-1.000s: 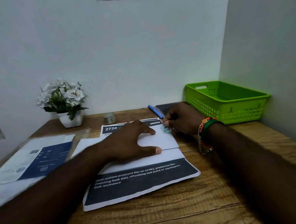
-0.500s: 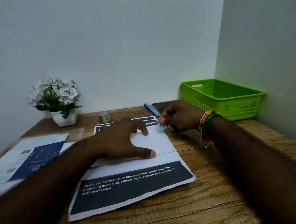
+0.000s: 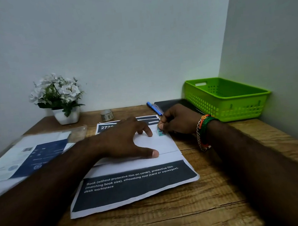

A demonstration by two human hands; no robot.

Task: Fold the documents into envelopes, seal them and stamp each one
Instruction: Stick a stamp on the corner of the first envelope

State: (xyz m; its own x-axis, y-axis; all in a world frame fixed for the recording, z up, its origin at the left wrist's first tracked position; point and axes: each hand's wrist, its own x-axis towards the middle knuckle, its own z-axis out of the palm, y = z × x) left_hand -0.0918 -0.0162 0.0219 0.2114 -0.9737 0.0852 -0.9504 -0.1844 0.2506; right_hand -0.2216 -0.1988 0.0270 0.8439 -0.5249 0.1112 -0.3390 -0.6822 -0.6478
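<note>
White envelope (image 3: 159, 145) lies on a printed sheet (image 3: 133, 186) on our wooden desk (image 3: 174, 220). Our left hand (image 3: 127, 141) presses it flat, fingers spread. Our right hand (image 3: 180, 119) pinches a stamp (image 3: 159, 131) at its far right corner.

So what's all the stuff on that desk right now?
envelope: one, white, desk centre, atop a printed sheet
printed sheet: one, white with dark bands, under the envelope
stamp: one, bluish, at the envelope's far right corner
pen: one, blue, far side of the desk
basket: one, bright green, right rear corner
flower pot: one, white, white flowers, left rear
papers: stack, white and navy, left
desk: one, brown wood
left hand: flat on the envelope
right hand: pinches the stamp, bracelets on the wrist
</note>
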